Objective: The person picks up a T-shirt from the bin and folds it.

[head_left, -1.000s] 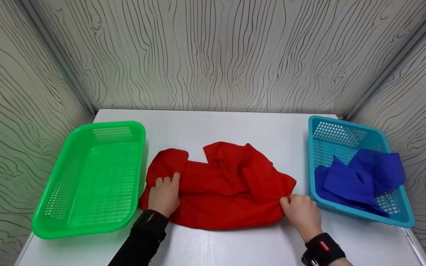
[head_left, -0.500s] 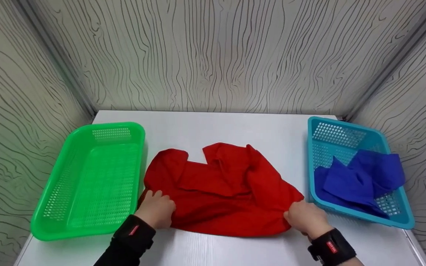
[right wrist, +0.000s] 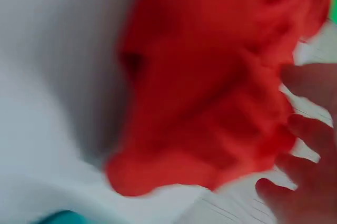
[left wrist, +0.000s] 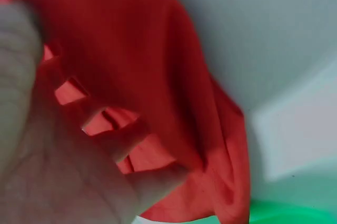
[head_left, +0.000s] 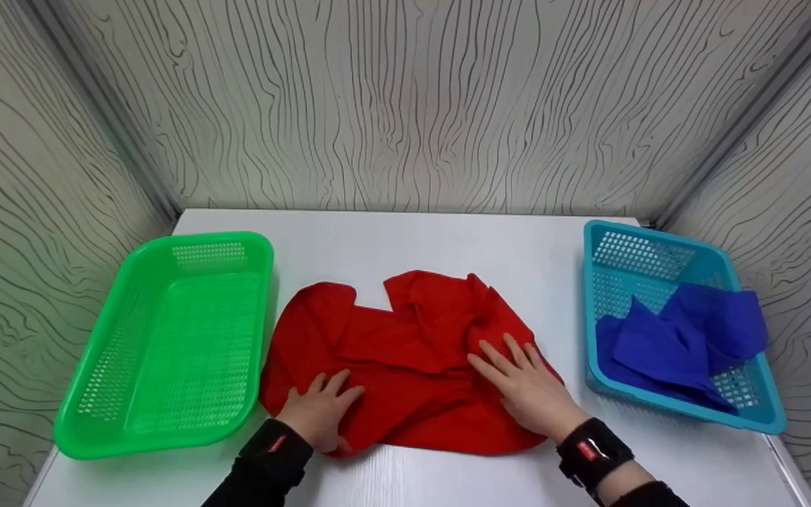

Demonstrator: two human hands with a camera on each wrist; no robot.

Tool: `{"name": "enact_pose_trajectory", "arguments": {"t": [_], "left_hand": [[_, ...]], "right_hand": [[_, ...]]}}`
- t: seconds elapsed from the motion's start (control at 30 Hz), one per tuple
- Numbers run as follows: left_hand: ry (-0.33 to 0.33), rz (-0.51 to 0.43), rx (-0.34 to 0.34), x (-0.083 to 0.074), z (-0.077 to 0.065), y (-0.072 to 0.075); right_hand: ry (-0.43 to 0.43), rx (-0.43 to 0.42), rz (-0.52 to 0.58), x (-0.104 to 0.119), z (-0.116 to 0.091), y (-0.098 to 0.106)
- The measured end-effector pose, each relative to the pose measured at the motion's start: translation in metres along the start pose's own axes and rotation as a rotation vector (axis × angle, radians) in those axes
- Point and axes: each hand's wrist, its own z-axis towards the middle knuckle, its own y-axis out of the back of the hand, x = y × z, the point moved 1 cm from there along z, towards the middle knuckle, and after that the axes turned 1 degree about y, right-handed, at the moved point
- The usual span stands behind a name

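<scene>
A crumpled red cloth (head_left: 405, 394), perhaps a garment, is spread over the middle of the white table, with folds across its centre and a notch in its far edge. My left hand (head_left: 317, 412) lies over its near left part, fingers spread apart. In the left wrist view the cloth (left wrist: 131, 39) hangs in a fold past the fingers (left wrist: 158, 182). Over the right part is my right hand (head_left: 529, 391), fingers straight and fanned out toward the far left. The right wrist view is blurred, showing spread fingers (right wrist: 305, 171) beside the red cloth (right wrist: 200, 103).
A green plastic basket (head_left: 258, 338) with nothing in it stands left of the cloth. On the right, a teal basket (head_left: 592, 331) holds a crumpled blue cloth (head_left: 666, 345). Wood-grain panels (head_left: 405, 105) enclose the white table (head_left: 448, 236) at the back and sides.
Both hands have let go of the cloth's near corners and spread their fingers. The right hand has moved left onto the cloth. The near edge was drawn toward me and the left near corner shifted.
</scene>
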Motion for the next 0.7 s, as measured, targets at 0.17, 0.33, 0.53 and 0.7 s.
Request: {"name": "enact_pose_trajectory", "arguments": {"t": [0.17,0.33,0.53,0.7], "left_hand": [[0.097,0.072,0.073,-0.001,-0.002,-0.003],[0.09,0.144,-0.014,0.002,0.0,-0.003],[0.117,0.179,-0.07,0.005,0.003,-0.005],[0.189,0.232,-0.062,0.002,0.005,-0.003]], "right_hand": [[-0.105,0.126,-0.038,-0.017,-0.003,-0.018],[-0.194,0.048,-0.129,-0.017,-0.001,-0.021],[-0.188,-0.175,-0.161,-0.021,0.0,-0.021],[-0.006,-0.416,-0.159,-0.024,0.001,-0.012]]}}
